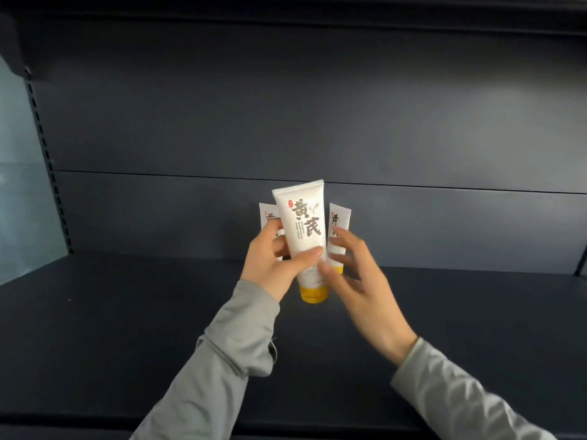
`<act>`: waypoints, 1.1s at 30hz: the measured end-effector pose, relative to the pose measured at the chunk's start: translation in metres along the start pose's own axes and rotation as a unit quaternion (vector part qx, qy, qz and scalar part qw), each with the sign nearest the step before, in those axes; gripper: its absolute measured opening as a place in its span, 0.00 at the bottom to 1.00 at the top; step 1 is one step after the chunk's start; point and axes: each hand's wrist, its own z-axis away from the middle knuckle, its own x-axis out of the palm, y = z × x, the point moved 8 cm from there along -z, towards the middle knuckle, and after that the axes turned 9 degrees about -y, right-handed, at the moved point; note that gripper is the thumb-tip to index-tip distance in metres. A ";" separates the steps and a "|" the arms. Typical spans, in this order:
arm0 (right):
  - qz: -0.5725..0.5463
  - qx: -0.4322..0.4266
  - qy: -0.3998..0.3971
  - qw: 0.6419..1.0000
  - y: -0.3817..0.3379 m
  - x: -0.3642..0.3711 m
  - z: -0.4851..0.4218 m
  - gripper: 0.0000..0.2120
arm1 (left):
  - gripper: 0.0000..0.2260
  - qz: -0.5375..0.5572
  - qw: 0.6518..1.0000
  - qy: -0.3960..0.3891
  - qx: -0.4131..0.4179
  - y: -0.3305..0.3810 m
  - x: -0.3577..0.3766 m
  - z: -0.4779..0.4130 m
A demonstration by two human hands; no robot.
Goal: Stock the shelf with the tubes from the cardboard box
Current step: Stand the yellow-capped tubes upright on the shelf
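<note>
Dark shelf [127, 328], dark back panel. The left hand [270, 265] grips a white tube [301, 227] over it, long axis near upright, yellow cap down, crimped end up. The right hand [359, 281] is blurred, fingers spread, holding nothing. Two more tubes [338, 223] stand just behind both hands. Looks like the placing step; next, set it down cap-first beside them.

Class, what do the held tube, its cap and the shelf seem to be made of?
Held tube: likely soft plastic, white, satin sheen, crimped top seam. Cap: probably hard yellow plastic, smooth. Shelf: seemingly painted metal, dark matt, slotted upright at left.
</note>
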 end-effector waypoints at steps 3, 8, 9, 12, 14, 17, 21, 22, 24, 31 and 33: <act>-0.001 -0.002 -0.008 1.000 -0.003 0.013 0.012 0.29 | 0.18 0.006 1.000 0.009 0.007 -0.002 0.009 -0.002; 0.037 -0.011 0.055 0.998 0.000 0.008 0.010 0.32 | 0.18 -0.033 0.998 0.045 0.009 -0.004 0.011 0.000; 0.046 -0.014 0.066 0.997 0.001 0.007 0.008 0.32 | 0.19 -0.037 0.998 0.052 0.008 -0.004 0.010 0.000; 0.079 -0.017 0.085 0.993 0.001 0.011 -0.001 0.33 | 0.18 -0.046 0.996 0.076 0.020 -0.003 0.005 0.001; 0.096 -0.019 0.087 0.991 0.001 0.016 -0.006 0.33 | 0.18 -0.055 0.994 0.093 0.022 -0.003 -0.001 0.003; 0.095 -0.018 0.077 0.992 0.004 0.025 -0.014 0.31 | 0.18 -0.071 0.992 0.106 0.024 -0.002 -0.011 0.007; 0.005 -0.013 0.037 0.999 0.007 0.041 -0.025 0.28 | 0.16 -0.130 0.989 0.068 0.020 0.004 -0.026 0.015; -0.005 -0.006 0.028 1.000 0.008 0.044 -0.028 0.27 | 0.16 -0.146 0.987 0.058 0.022 0.005 -0.031 0.019; -0.010 0.019 0.010 1.000 0.016 0.048 -0.036 0.27 | 0.17 -0.198 0.979 0.048 0.010 0.004 -0.045 0.029; 0.004 0.110 -0.023 0.994 0.059 0.050 -0.067 0.26 | 0.35 -0.518 0.851 0.010 -0.091 -0.018 -0.099 0.071; 0.010 0.117 -0.025 0.993 0.070 0.054 -0.074 0.26 | 0.36 -0.556 0.824 0.003 -0.110 -0.024 -0.107 0.079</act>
